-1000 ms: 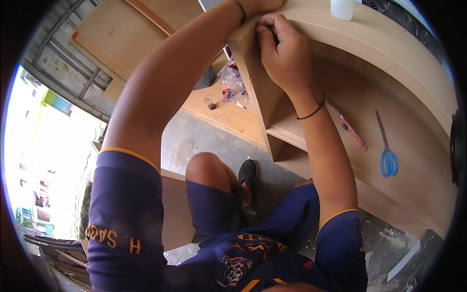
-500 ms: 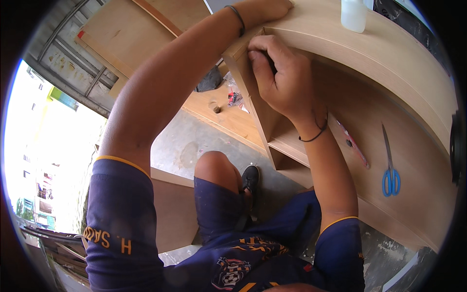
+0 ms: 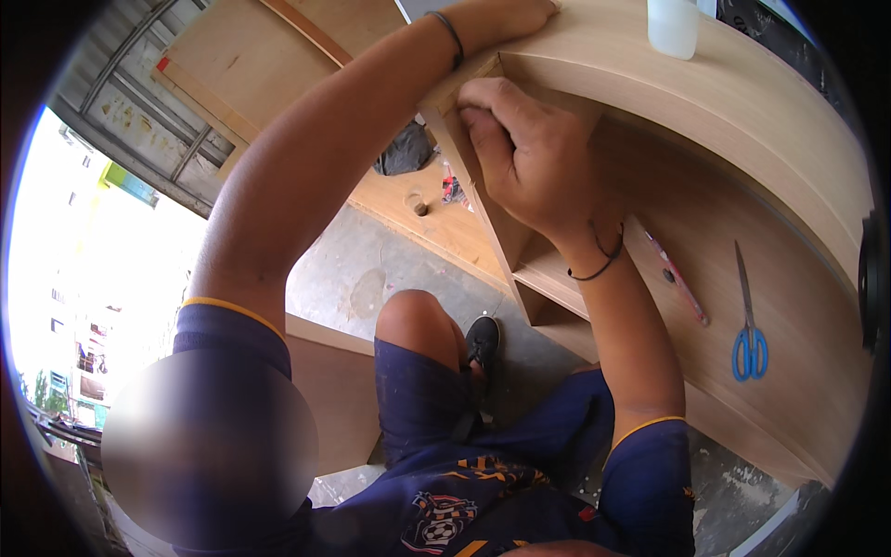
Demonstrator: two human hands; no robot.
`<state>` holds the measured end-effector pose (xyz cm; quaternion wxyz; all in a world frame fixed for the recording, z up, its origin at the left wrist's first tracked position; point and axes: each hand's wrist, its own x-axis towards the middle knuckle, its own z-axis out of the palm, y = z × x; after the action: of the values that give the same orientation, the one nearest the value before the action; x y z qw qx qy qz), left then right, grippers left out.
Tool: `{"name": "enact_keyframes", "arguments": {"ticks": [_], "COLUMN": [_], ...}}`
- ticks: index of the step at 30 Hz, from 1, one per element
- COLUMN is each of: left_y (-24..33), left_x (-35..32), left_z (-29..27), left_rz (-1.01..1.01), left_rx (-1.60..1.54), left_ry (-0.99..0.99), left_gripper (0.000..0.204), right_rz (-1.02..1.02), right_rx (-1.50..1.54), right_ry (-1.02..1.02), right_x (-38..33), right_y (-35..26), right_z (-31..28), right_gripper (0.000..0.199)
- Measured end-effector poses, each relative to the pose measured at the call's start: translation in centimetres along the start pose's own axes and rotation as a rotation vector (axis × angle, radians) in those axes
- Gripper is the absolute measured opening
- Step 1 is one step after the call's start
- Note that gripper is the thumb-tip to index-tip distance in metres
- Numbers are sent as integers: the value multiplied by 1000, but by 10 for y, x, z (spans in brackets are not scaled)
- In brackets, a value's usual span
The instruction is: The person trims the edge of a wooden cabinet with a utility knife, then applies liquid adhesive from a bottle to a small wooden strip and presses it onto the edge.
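My left hand (image 3: 520, 17) rests on the top board (image 3: 594, 42) of a wooden cabinet, its fingers mostly cut off by the upper edge of the view. Just below, my right hand (image 3: 534, 153) is closed, thumb and forefinger pinched against the front edge of the cabinet's side panel (image 3: 473, 176), near the corner under the top board. Whatever that pinch holds is too small or hidden to make out. Scissors (image 3: 750, 325) with blue handles and a thin red-and-white tool (image 3: 676, 276) lie on the wood panel beside my right forearm.
A translucent white bottle (image 3: 673, 30) stands on the top board. Beyond the side panel, a lower wooden board (image 3: 444, 223) bears a dark bag (image 3: 406, 150) and small scraps. Large wood sheets (image 3: 251, 70) lean at the back left. Another panel (image 3: 332, 390) stands by my leg.
My right hand has shifted slightly left along the panel's edge, still pinched. The left hand stays on the top board. The view has moved a little.
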<state>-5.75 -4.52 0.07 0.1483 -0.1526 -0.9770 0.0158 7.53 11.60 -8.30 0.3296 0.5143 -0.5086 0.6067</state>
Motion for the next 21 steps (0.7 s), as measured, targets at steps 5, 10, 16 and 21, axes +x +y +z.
{"name": "enact_keyframes", "arguments": {"ticks": [5,10,16,21], "left_y": [-29,48,29,78], "left_x": [-1,-34,-111,-173], "left_z": [3,-32,-101,-110], "left_rz": [54,-402,-481,-354], "left_rx": [123,-486,-833,-866], "left_ry": [32,305,461,441], "left_gripper": [42,34,21,15], "right_rz": [-73,-7,312,501], "right_rx": [65,-118,-329,-532], "right_ry": [-253,-327,-546,-495], "right_x": [-4,-10,-55,-108], "right_y": [-24,-9,46,115], "right_z": [-3,-64,-133,-177], "right_gripper": [14,11,14,22]}}
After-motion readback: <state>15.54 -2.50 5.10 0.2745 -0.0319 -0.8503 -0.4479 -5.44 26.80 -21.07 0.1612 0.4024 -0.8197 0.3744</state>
